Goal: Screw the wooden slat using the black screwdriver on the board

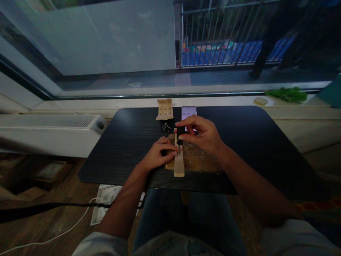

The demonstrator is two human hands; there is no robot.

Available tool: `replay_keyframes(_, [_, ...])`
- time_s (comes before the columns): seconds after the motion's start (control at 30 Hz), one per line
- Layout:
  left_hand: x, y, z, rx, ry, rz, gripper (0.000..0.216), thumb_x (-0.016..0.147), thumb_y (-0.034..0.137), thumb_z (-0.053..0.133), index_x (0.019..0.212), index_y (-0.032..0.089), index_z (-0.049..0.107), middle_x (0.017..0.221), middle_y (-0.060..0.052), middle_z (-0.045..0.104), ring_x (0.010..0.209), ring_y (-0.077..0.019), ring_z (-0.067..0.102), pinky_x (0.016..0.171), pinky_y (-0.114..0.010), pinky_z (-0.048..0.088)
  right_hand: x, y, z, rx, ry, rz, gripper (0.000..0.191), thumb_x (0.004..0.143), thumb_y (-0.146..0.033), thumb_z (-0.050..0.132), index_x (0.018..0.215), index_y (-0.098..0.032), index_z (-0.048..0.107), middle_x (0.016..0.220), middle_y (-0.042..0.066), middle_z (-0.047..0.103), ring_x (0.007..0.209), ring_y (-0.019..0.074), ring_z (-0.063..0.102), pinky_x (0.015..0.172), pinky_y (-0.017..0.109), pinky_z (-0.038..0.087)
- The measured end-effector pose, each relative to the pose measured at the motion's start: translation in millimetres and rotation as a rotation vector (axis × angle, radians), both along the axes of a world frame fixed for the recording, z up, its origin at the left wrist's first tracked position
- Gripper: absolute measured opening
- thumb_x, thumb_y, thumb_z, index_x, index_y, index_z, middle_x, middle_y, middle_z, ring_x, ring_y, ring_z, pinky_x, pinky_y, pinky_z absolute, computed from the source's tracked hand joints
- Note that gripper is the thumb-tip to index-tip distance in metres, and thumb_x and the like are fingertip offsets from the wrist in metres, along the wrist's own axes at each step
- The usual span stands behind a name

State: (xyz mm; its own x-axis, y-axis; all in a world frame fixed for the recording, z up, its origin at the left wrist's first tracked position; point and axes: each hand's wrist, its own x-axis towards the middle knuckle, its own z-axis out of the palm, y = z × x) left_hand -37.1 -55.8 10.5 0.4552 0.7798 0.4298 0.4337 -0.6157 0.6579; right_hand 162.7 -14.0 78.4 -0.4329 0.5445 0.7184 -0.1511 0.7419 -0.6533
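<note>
A pale wooden strip point(179, 165) lies on a brown board point(198, 160) at the near edge of the black table point(125, 142). My left hand point(157, 153) rests on the board's left end, fingers curled, fingertips pinching beside the strip's far end. My right hand point(204, 134) hovers above the strip, thumb and fingers closed on a small dark tool point(180, 135) held upright with its tip down on the strip. What my left fingertips pinch is too small to make out.
Several pale wooden pieces point(164, 108) and a lit phone point(188, 112) lie at the table's far edge, with small dark metal parts point(166, 127) just before them. A radiator point(50, 133) stands to the left, a window sill and glass behind. Cables run over the floor.
</note>
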Motion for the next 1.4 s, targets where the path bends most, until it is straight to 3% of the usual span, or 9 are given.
replay_keyframes(0.47, [1, -1, 1.2, -0.023, 0.004, 0.017, 0.017, 0.085, 0.03, 0.063, 0.091, 0.019, 0.074, 0.077, -0.004, 0.06, 0.082, -0.0186, 0.055, 0.075, -0.033, 0.045, -4, 0, -6.6, 0.074, 0.042, -0.1, 0.028, 0.075, -0.033, 0.076, 0.095, -0.019, 0.063, 0.073, -0.006, 0.05, 0.053, 0.0043, 0.035, 0.048, 0.019, 0.032])
replay_keyframes(0.63, [0, -1, 0.4, -0.025, 0.002, 0.011, 0.016, 0.084, 0.028, 0.064, 0.09, 0.018, 0.074, 0.08, -0.005, 0.061, 0.082, -0.0188, 0.055, 0.076, -0.033, 0.046, -7, -3, -6.5, 0.119, 0.043, -0.152, 0.026, 0.076, -0.029, 0.075, 0.097, -0.02, 0.062, 0.078, -0.005, 0.055, 0.052, 0.0043, 0.035, 0.047, 0.019, 0.031])
replay_keyframes(0.77, [0, -1, 0.7, -0.04, 0.007, 0.019, 0.016, 0.085, 0.028, 0.063, 0.091, 0.018, 0.074, 0.085, -0.007, 0.062, 0.084, -0.0194, 0.056, 0.078, -0.034, 0.047, -8, -4, -4.5, 0.199, 0.044, -0.123, 0.021, 0.078, -0.024, 0.073, 0.096, -0.021, 0.063, 0.079, -0.004, 0.056, 0.054, 0.0047, 0.037, 0.05, 0.019, 0.033])
replay_keyframes(0.9, [0, -1, 0.9, -0.05, 0.006, 0.014, 0.018, 0.085, 0.03, 0.062, 0.091, 0.018, 0.075, 0.087, -0.008, 0.064, 0.089, -0.0211, 0.056, 0.082, -0.036, 0.047, -6, -1, -2.7, 0.234, 0.038, -0.087, 0.021, 0.08, -0.03, 0.071, 0.097, -0.02, 0.065, 0.075, -0.004, 0.054, 0.056, 0.0059, 0.04, 0.051, 0.02, 0.035])
replay_keyframes(1.07, [0, -1, 1.3, -0.04, 0.013, 0.017, 0.021, 0.086, 0.033, 0.062, 0.091, 0.018, 0.075, 0.082, -0.006, 0.062, 0.085, -0.02, 0.054, 0.077, -0.033, 0.045, 3, 2, 1.7, 0.178, -0.068, 0.028, 0.02, 0.088, -0.022, 0.058, 0.106, -0.019, 0.065, 0.081, -0.001, 0.059, 0.058, 0.0061, 0.045, 0.052, 0.02, 0.037])
replay_keyframes(1.2, [1, -1, 3.4, -0.024, 0.015, 0.017, 0.019, 0.086, 0.032, 0.062, 0.09, 0.019, 0.075, 0.077, -0.004, 0.059, 0.08, -0.0178, 0.052, 0.074, -0.031, 0.044, 8, 3, 3.6, 0.02, -0.132, 0.12, 0.022, 0.089, -0.022, 0.058, 0.109, -0.018, 0.063, 0.101, 0.004, 0.066, 0.062, 0.0053, 0.05, 0.054, 0.02, 0.04])
replay_keyframes(1.4, [1, -1, 2.2, -0.007, 0.007, 0.013, 0.018, 0.086, 0.031, 0.062, 0.09, 0.019, 0.074, 0.078, -0.003, 0.058, 0.081, -0.0172, 0.053, 0.075, -0.031, 0.044, 8, 1, 4.9, -0.15, -0.047, 0.277, 0.022, 0.088, -0.017, 0.06, 0.11, -0.015, 0.059, 0.107, 0.006, 0.069, 0.074, 0.0046, 0.061, 0.064, 0.018, 0.049])
